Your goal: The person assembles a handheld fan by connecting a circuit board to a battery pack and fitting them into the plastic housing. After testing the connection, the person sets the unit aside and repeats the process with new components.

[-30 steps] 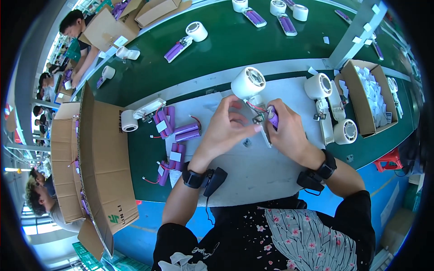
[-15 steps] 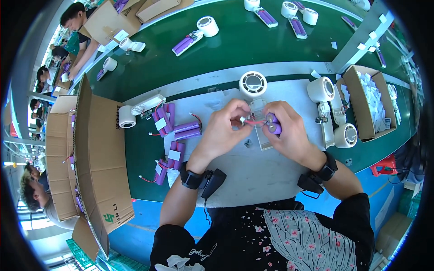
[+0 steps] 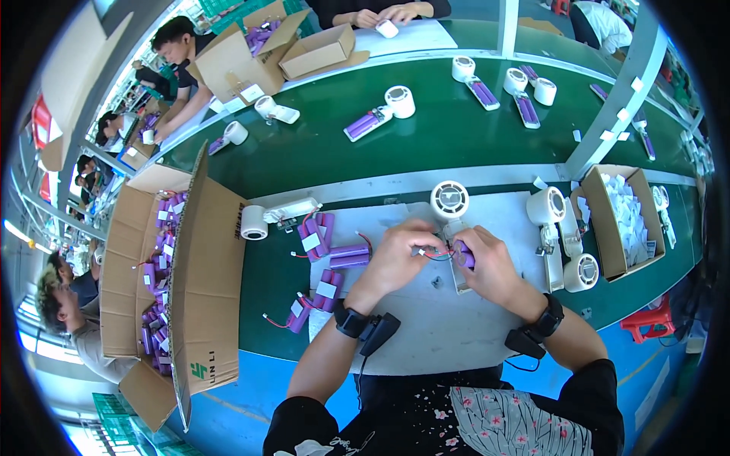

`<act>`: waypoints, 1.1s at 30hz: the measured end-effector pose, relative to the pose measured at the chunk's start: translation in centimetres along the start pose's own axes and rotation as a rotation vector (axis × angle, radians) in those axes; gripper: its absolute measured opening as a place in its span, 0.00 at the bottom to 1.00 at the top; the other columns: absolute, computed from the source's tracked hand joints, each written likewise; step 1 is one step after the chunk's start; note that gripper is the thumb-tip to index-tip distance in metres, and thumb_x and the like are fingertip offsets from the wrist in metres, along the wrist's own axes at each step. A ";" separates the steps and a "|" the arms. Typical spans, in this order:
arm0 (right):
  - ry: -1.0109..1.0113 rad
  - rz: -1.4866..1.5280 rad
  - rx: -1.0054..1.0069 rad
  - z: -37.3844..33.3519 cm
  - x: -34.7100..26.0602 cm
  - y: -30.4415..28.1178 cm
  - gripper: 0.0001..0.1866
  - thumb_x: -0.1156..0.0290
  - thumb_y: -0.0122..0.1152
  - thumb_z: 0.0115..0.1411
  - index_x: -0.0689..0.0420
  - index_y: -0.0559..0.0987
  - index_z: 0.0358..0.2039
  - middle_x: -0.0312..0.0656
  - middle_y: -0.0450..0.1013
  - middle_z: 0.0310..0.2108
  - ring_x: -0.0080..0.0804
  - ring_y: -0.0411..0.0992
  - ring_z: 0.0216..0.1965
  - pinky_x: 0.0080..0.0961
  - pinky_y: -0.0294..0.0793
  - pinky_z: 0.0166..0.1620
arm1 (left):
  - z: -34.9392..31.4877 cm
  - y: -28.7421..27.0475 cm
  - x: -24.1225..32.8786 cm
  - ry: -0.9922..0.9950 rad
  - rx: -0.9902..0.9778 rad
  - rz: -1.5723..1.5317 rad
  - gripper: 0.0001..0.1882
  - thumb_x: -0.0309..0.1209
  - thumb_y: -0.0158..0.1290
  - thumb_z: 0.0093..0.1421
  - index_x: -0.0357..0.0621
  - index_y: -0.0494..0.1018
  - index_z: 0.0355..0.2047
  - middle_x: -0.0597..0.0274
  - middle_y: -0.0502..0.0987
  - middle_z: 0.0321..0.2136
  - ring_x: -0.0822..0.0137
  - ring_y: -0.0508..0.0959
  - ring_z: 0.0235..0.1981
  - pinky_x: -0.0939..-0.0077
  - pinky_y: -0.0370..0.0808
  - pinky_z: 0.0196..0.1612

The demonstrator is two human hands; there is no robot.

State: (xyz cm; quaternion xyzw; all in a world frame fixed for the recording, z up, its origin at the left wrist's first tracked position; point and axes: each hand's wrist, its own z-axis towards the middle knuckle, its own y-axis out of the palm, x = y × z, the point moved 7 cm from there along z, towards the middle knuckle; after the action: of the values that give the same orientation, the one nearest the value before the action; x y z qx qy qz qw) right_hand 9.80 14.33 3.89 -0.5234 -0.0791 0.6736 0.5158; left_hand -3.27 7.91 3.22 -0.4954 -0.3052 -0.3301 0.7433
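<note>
Upright on its end, a purple battery pack (image 3: 464, 255) is gripped in my right hand (image 3: 487, 262). Thin red and dark wires (image 3: 436, 253) run from it to a small white plug by the fingertips of my left hand (image 3: 398, 258), which are pinched together on the wire end. Just beneath both hands lies a white fan housing with a round grille head (image 3: 449, 201); its opened handle (image 3: 461, 284) is partly covered by my right hand. Left of my hands, several wired purple battery packs (image 3: 350, 256) rest on and beside the grey mat (image 3: 403, 330).
A tall cardboard box (image 3: 209, 281) of purple packs stands at the left. To the right are more white fan housings (image 3: 582, 272) and a carton (image 3: 608, 228) of white paper pieces. Beyond a metal rail, fan units (image 3: 399, 101) lie on a green conveyor (image 3: 304, 159). Co-workers sit across it.
My view has tilted upward, so everything sits lower in the picture and more of the far side shows. Both hands keep hold of the pack and its wires above the housing.
</note>
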 end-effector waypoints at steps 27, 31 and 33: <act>0.053 0.217 0.134 0.2 -0.3 -1.9 0.11 0.78 0.63 0.54 0.61 0.73 0.38 0.43 0.69 0.27 0.32 0.66 0.24 0.23 0.67 0.29 | -1.1 2.0 -2.8 -0.329 -0.333 -0.640 0.07 0.20 0.59 0.55 0.39 0.75 0.35 0.69 0.77 0.31 0.79 0.74 0.35 0.83 0.72 0.39; 0.094 0.173 0.015 -0.1 0.0 -1.1 0.07 0.75 0.62 0.55 0.61 0.75 0.34 0.43 0.69 0.26 0.31 0.66 0.24 0.24 0.65 0.28 | -0.9 1.4 -1.8 -0.378 -0.359 -0.554 0.07 0.22 0.59 0.56 0.38 0.75 0.36 0.68 0.77 0.32 0.79 0.75 0.34 0.83 0.73 0.39; 0.129 0.175 -0.020 0.2 0.0 -0.4 0.05 0.74 0.62 0.56 0.61 0.76 0.31 0.43 0.67 0.26 0.31 0.64 0.23 0.25 0.63 0.26 | -1.4 1.6 -2.2 -0.391 -0.335 -0.607 0.07 0.25 0.59 0.58 0.37 0.75 0.36 0.67 0.77 0.32 0.78 0.76 0.34 0.83 0.73 0.38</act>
State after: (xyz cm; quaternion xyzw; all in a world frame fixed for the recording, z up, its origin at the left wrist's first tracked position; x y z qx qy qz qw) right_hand 9.87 14.60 4.23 -0.5758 -0.0066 0.6800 0.4539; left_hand -3.14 7.52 0.20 -0.5503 -0.5154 -0.4797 0.4488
